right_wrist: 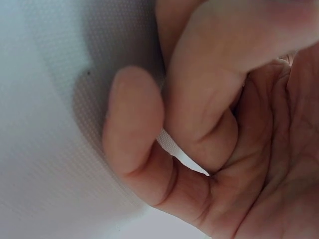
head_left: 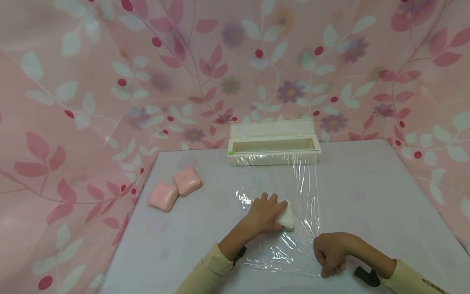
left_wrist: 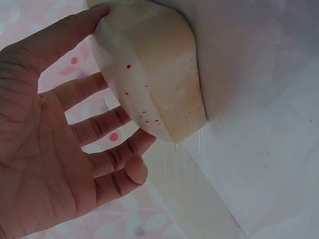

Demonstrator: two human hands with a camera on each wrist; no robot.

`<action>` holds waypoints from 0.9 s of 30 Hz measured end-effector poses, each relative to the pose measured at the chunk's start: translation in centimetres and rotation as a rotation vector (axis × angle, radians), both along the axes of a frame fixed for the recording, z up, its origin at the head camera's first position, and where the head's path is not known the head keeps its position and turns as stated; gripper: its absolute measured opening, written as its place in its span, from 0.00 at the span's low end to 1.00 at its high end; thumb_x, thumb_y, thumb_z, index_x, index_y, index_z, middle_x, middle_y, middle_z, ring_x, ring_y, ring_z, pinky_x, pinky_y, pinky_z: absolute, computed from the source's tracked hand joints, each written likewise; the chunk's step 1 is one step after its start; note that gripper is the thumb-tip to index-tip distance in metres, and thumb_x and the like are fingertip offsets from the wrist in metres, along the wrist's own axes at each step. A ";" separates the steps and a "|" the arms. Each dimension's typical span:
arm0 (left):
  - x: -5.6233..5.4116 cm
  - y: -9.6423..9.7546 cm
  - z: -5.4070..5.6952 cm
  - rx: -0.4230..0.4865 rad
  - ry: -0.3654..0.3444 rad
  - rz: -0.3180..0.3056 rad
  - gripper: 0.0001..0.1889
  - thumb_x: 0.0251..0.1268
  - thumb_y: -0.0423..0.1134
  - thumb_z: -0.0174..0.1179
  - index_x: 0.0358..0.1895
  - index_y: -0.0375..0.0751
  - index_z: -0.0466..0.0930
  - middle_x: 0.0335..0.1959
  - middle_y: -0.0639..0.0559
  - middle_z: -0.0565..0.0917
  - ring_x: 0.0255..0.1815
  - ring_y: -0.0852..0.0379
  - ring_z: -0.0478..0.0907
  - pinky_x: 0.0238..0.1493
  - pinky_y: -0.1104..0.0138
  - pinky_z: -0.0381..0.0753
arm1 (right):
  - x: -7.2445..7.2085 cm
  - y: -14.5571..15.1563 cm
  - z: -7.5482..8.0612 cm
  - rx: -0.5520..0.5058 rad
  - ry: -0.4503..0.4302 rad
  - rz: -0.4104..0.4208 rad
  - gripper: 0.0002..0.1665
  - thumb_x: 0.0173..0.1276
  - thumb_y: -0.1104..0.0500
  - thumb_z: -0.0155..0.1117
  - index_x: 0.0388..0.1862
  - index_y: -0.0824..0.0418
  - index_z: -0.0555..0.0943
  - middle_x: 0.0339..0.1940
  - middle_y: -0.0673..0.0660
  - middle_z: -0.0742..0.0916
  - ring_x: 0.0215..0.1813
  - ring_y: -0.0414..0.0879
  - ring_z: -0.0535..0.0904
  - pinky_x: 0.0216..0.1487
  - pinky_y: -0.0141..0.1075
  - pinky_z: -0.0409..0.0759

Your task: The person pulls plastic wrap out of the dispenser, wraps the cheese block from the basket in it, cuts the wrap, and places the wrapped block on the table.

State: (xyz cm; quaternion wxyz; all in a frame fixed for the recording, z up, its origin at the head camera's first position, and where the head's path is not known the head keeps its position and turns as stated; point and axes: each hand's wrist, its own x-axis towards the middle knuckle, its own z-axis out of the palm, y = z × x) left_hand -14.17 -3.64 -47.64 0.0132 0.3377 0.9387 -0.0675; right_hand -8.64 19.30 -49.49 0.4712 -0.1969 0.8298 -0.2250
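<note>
One white bar (head_left: 289,218), right of centre in the head view, partly covered by the left hand (head_left: 265,214), which grips it with spread thumb and fingers; red specks show only in the left wrist view. One sheet of clear film (head_left: 271,259), left edge hard to trace, reaching down from one pale box (head_left: 275,159). One right hand (head_left: 332,249), lower right, fingers curled, pinching the film's edge; its close view shows the bent fingers, the film indiscernible. Two pink bars (head_left: 162,197), left, seen whole. Two sleeves (head_left: 211,265), cut off below
</note>
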 end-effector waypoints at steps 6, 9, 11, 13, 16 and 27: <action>0.1 -0.4 -0.3 0.023 -0.029 0.017 0.34 0.52 0.68 0.66 0.61 0.60 0.72 0.50 0.55 0.76 0.40 0.53 0.71 0.29 0.65 0.72 | 0.0 -0.1 0.0 0.017 0.003 -0.012 0.17 0.50 0.62 0.79 0.12 0.56 0.78 0.07 0.47 0.79 0.08 0.33 0.67 0.12 0.22 0.62; 0.5 -1.8 -0.2 0.115 -0.035 0.014 0.34 0.53 0.66 0.67 0.62 0.57 0.73 0.54 0.55 0.76 0.44 0.52 0.74 0.34 0.63 0.75 | 0.0 -0.1 0.0 0.028 0.007 -0.019 0.17 0.51 0.62 0.79 0.12 0.56 0.79 0.08 0.48 0.79 0.08 0.34 0.68 0.12 0.22 0.62; 1.1 -3.1 -0.1 0.194 -0.032 0.005 0.31 0.54 0.64 0.68 0.59 0.55 0.76 0.54 0.55 0.77 0.46 0.54 0.75 0.36 0.64 0.76 | 0.0 -0.2 -0.1 0.039 0.008 -0.020 0.17 0.51 0.62 0.79 0.12 0.56 0.79 0.08 0.48 0.79 0.08 0.34 0.68 0.13 0.22 0.62; 1.8 -4.6 0.2 0.255 -0.040 -0.003 0.28 0.52 0.63 0.70 0.53 0.54 0.79 0.50 0.56 0.78 0.44 0.57 0.75 0.35 0.67 0.75 | 0.1 -0.2 -0.1 0.041 0.011 -0.018 0.17 0.51 0.62 0.79 0.13 0.56 0.79 0.08 0.48 0.79 0.08 0.34 0.68 0.13 0.22 0.62; 3.0 -6.7 0.2 0.295 -0.097 -0.017 0.25 0.48 0.62 0.72 0.47 0.54 0.82 0.43 0.59 0.78 0.37 0.61 0.73 0.31 0.71 0.71 | 0.1 -0.1 0.0 0.038 0.004 -0.022 0.16 0.51 0.62 0.79 0.13 0.57 0.79 0.08 0.48 0.79 0.09 0.34 0.68 0.13 0.23 0.62; 6.0 -11.8 -2.4 0.212 -0.321 -0.023 0.32 0.31 0.64 0.79 0.46 0.60 0.81 0.36 0.65 0.75 0.33 0.66 0.70 0.29 0.71 0.69 | 0.0 0.0 -0.1 0.022 -0.024 -0.032 0.17 0.52 0.61 0.79 0.13 0.57 0.79 0.08 0.48 0.80 0.09 0.34 0.69 0.13 0.22 0.63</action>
